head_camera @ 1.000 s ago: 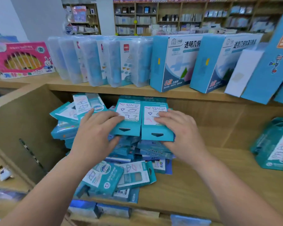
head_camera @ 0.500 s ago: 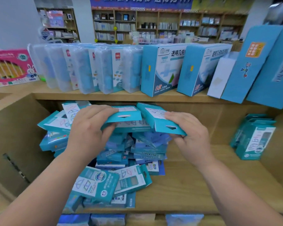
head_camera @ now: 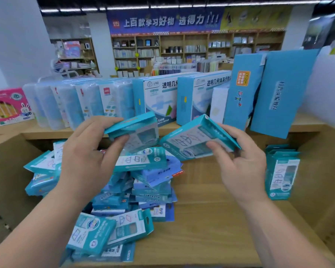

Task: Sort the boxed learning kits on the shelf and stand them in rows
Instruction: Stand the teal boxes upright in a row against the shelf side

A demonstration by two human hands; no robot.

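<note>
My left hand point(head_camera: 87, 157) grips a small teal boxed kit point(head_camera: 137, 130), held tilted above the pile. My right hand point(head_camera: 238, 161) holds a second teal boxed kit point(head_camera: 190, 142), tilted with its printed face toward me. Both are lifted clear of a messy heap of teal and blue kits point(head_camera: 143, 186) lying on the left half of the wooden shelf point(head_camera: 211, 219). More kits point(head_camera: 104, 231) lie flat at the heap's front. A short row of teal kits point(head_camera: 281, 171) stands upright at the shelf's right side.
The upper shelf point(head_camera: 46, 132) carries clear plastic cases point(head_camera: 70, 105), larger blue-and-white boxes point(head_camera: 159, 97), tall blue boxes point(head_camera: 278, 89) leaning at the right and a pink box point(head_camera: 6, 105) at the left. Wooden side walls point(head_camera: 12, 171) bound the lower compartment. Store shelving fills the background.
Both hands have lifted their kits up off the heap and drawn them apart, turning the boxes over. The camera has tilted upward, showing more of the store.
</note>
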